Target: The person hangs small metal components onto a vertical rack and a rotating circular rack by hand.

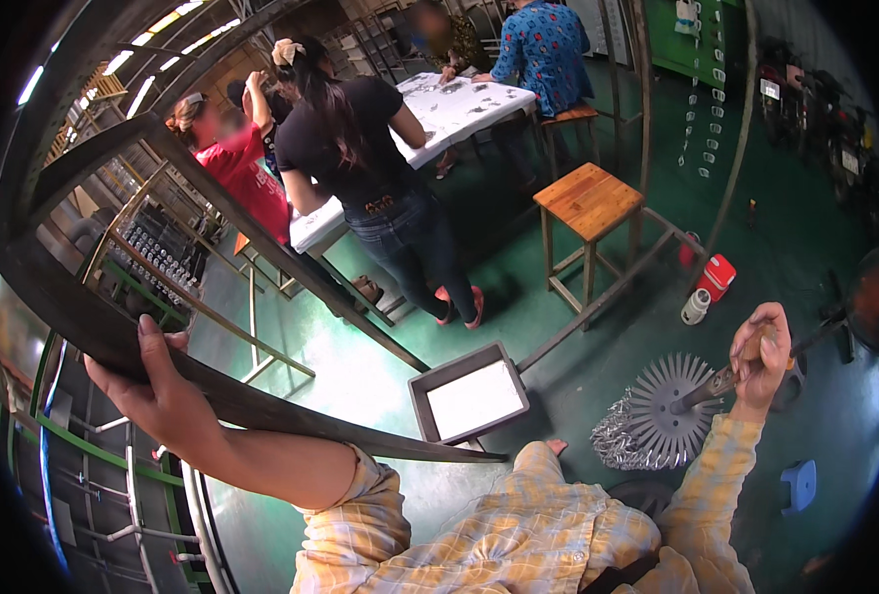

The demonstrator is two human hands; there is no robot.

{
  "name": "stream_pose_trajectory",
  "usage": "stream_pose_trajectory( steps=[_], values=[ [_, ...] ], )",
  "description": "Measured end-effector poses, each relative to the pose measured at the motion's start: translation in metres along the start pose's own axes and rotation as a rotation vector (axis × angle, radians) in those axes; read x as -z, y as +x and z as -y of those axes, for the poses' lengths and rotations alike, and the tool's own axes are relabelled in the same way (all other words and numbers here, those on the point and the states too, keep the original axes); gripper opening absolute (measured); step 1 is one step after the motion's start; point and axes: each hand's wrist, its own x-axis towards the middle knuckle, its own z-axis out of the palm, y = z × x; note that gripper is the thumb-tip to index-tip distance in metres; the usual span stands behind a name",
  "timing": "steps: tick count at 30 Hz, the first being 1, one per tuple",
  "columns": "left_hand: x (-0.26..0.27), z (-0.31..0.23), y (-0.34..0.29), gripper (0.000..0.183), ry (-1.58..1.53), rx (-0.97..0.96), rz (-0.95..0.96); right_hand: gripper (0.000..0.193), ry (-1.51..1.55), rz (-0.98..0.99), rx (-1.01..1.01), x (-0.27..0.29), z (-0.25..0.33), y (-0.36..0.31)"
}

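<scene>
My left hand [167,401] is wrapped round a dark metal bar [291,408] of a tall frame, its thumb lying over the top. On the right, my right hand [761,358] is raised with its fingers curled inward; what they hold, if anything, I cannot make out. Behind that wrist runs a metal shaft [709,388] from the hub of a slotted grey disc [672,374]. Many small shiny metal pieces [620,436] hang in a bunch along the disc's left edge. A grey tray [421,408] with a white bottom stands beyond the bar's lower end.
Several people stand or sit round a white-covered table [469,104]. A wooden stool [590,201] stands on the green floor. A red object [719,277] and a white bottle [696,307] are at right, a blue stool [801,487] lower right. Racks [132,495] crowd the left.
</scene>
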Motion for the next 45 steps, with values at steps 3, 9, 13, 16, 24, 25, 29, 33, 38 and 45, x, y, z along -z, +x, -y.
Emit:
stream_pose_trajectory(
  steps=[3, 9, 13, 16, 24, 25, 29, 33, 38, 45],
  values=[
    [0.001, -0.002, 0.000, 0.027, 0.028, 0.016, 0.000, 0.036, 0.002, 0.000, 0.008, 0.002, -0.001, -0.001],
    [-0.001, -0.006, -0.001, 0.027, 0.025, 0.019, -0.009, 0.036, 0.034, 0.015, 0.018, 0.004, 0.000, -0.001],
    [-0.001, -0.007, -0.001, 0.029, 0.035, 0.017, -0.033, 0.035, 0.063, 0.035, 0.021, 0.005, -0.001, 0.000],
    [-0.002, -0.004, -0.001, 0.029, 0.016, 0.032, -0.036, 0.035, 0.043, 0.024, 0.035, 0.006, -0.002, 0.000],
    [-0.002, -0.008, -0.002, 0.026, 0.019, 0.044, -0.059, 0.037, 0.014, 0.009, 0.044, 0.017, -0.004, -0.002],
    [-0.002, -0.009, -0.002, 0.026, 0.036, 0.041, -0.067, 0.037, 0.023, 0.021, 0.045, 0.017, -0.003, -0.001],
    [-0.003, -0.010, -0.002, 0.026, 0.056, 0.059, -0.066, 0.037, 0.037, 0.045, 0.052, 0.018, -0.001, -0.003],
    [-0.003, -0.009, -0.003, 0.026, 0.116, 0.032, -0.057, 0.037, 0.058, 0.047, 0.041, 0.022, -0.002, -0.004],
    [-0.002, -0.011, -0.003, 0.027, 0.112, 0.030, -0.062, 0.036, 0.069, 0.049, 0.047, 0.021, -0.004, -0.003],
    [-0.001, -0.011, -0.003, 0.027, 0.107, 0.021, -0.071, 0.037, 0.081, 0.068, 0.036, 0.019, -0.004, -0.001]
  ],
)
